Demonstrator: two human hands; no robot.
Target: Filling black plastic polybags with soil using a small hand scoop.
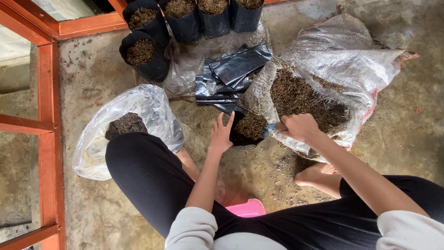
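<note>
A small black plastic grow bag (249, 127), filled with brown fibrous soil mix, stands on the concrete floor in front of me. My left hand (221, 134) rests flat against its left side, fingers spread. My right hand (299, 127) is closed on the blue handle (269, 129) of a small scoop at the bag's right rim; the scoop's head is hidden. Just behind lies a large open woven sack (351, 69) holding the same brown mix (296, 97).
Flat empty black bags (233, 69) lie in a pile behind the filled one. Several filled black bags (143, 53) stand at the top left. A clear plastic bag of dark soil (125, 125) sits by my left knee. An orange wooden frame (46, 115) runs along the left. Under me is a pink stool (247, 208).
</note>
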